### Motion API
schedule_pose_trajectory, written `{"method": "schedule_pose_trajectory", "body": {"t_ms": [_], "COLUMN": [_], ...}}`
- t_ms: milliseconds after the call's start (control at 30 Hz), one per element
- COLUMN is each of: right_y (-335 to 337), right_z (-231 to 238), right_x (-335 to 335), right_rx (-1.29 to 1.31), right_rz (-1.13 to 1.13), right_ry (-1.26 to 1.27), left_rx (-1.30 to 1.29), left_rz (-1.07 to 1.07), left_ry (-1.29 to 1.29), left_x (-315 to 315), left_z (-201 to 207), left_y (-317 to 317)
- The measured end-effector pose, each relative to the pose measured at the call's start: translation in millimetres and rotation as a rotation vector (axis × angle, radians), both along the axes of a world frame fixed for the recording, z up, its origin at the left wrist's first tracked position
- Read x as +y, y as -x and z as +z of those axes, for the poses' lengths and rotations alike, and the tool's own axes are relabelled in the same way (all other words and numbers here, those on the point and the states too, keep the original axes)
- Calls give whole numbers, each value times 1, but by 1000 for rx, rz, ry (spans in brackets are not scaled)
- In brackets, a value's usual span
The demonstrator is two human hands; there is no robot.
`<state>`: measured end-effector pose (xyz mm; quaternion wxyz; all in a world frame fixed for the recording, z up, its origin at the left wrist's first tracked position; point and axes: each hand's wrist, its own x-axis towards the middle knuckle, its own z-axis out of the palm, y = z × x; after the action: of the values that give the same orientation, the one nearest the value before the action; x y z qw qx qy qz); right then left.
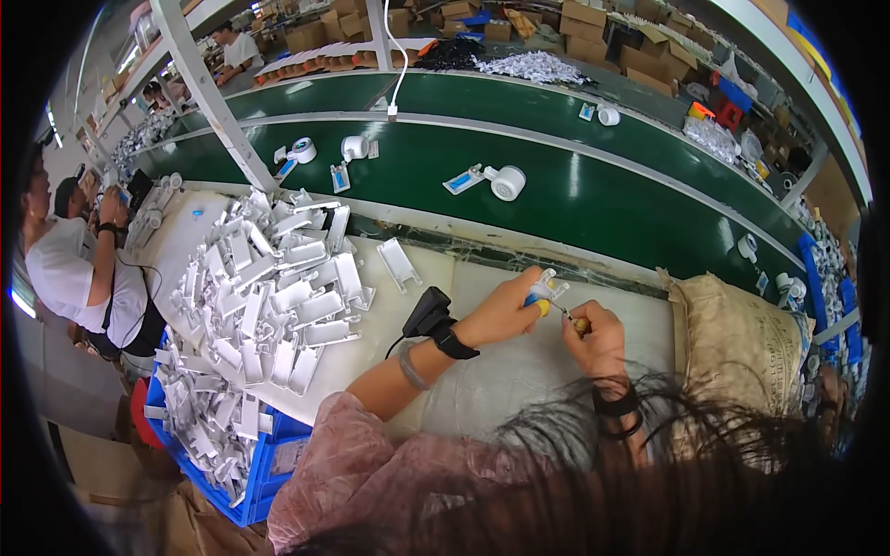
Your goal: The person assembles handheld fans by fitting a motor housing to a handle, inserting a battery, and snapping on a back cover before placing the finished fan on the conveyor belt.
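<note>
Over the near edge of the worktable [445, 389], my left hand [503, 310] is closed around a small white plastic part [547, 285] with some blue on it. Just to its right, my right hand [598, 341] pinches a thin metal-tipped tool [566, 314], whose tip points toward the white part. Yellow covers show on fingertips of both hands. My fingers hide much of the part and the tool's handle. A single white plastic housing [399, 265] lies apart on the table, left of my hands.
Left of me is a heap of white housings [297, 296], spilling toward a blue crate [278, 468] full of them. A green conveyor [399, 176] runs behind, carrying round white units [507, 183]. A woven sack [737, 343] stands right. A co-worker [79, 250] is at left.
</note>
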<state>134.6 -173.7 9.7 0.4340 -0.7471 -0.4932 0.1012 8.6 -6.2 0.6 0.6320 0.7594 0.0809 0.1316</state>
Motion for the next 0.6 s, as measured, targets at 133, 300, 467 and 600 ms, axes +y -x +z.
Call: {"method": "schedule_pose_trajectory", "body": {"t_ms": [133, 300, 467, 600], "right_y": [5, 8, 5, 6], "right_z": [-4, -5, -5, -5], "right_x": [3, 6, 6, 1], "right_rx": [-411, -423, -426, -375], "right_rz": [-155, -169, -95, -83], "right_ry": [-294, -419, -407, -396], "left_rx": [32, 44, -90, -118], "left_rz": [22, 68, 28, 33], "left_ry": [529, 605, 484, 420], "left_x": [-9, -12, -13, -23], "left_z": [2, 3, -2, -3], "left_y": [-5, -8, -9, -10]}}
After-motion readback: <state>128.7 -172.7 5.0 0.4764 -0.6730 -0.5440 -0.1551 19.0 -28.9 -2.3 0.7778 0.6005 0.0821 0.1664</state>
